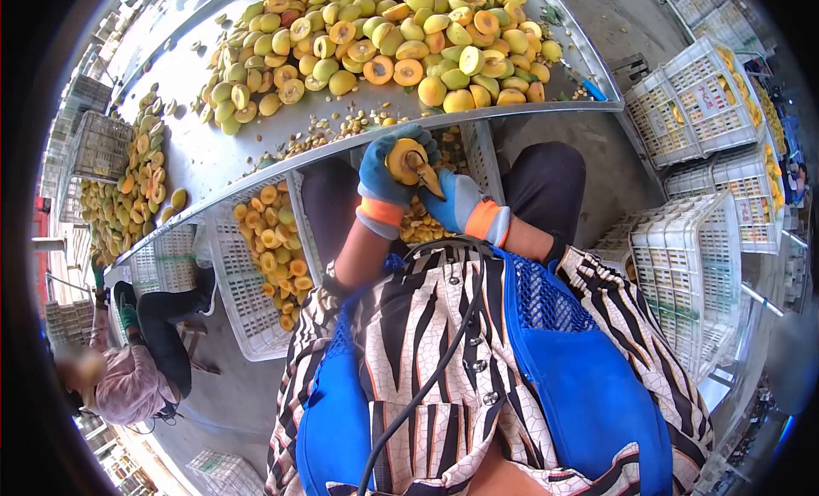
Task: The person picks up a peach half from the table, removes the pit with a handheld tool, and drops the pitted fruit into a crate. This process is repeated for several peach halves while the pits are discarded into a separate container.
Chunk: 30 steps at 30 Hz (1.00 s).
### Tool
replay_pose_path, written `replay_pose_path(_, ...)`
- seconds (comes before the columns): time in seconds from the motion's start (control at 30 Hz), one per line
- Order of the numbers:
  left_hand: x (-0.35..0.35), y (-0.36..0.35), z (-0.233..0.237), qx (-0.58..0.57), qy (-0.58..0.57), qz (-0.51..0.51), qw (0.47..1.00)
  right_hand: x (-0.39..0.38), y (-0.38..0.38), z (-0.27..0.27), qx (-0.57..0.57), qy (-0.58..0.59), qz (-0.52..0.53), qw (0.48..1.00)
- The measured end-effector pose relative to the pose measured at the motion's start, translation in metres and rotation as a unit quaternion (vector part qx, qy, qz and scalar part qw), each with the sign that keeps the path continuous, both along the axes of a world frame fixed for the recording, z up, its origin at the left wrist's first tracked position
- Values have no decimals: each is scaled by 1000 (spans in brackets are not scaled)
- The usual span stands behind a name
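Observation:
In my left hand (381, 170), which wears a blue glove with an orange cuff, is a halved yellow peach (401, 161), its cut face up. A dark brown hollow or pit shows at its middle. My right hand (455, 201), gloved alike, is closed against the peach's right side. A narrow yellowish-brown piece (432, 184) sticks out between the hands; whether it is a tool or fruit I cannot make out. Both hands are above my lap, just off the edge of the metal table (281, 146). Below them a crate (482, 159) holds cut peaches.
A large heap of peaches (384, 40), many halved, lies on the table, with loose pits (341, 125) near its edge. A white crate (247, 313) of peach halves stands at left. Stacked crates (691, 104) stand at right. Another person (141, 368) sits at far left.

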<state>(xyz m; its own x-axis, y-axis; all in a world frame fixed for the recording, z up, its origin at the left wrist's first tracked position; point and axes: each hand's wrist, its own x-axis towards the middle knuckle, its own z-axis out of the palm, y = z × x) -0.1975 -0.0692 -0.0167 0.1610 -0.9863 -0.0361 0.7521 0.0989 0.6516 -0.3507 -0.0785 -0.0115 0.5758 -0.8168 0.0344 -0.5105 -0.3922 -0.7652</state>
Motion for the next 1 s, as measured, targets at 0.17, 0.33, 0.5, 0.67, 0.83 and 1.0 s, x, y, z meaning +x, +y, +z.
replay_pose_path(0.17, -17, -3, 25, 95, 36, 44, 994, 7, 0, -13, 17, -47, 8, 999)
replay_pose_path(0.33, -15, -3, 17, 89, -3, 33, 996, 5, 2, 3, 14, -30, 23, 999)
replay_pose_path(0.5, -15, -1, 20, 76, -9, 22, 997, 0, -2, 45, 388, -18, 77, 918)
replay_pose_path(0.67, -10, -5, 18, 78, -15, 11, 997, -2, -9, 44, 366, 11, 95, 926)
replay_pose_path(0.83, -6, -5, 25, 6, -60, -49, 997, -1, -8, 52, 331, 55, 98, 937)
replay_pose_path(1.0, -3, -8, 13, 1, -28, -120, 992, -8, -17, 51, 574, -46, 136, 806)
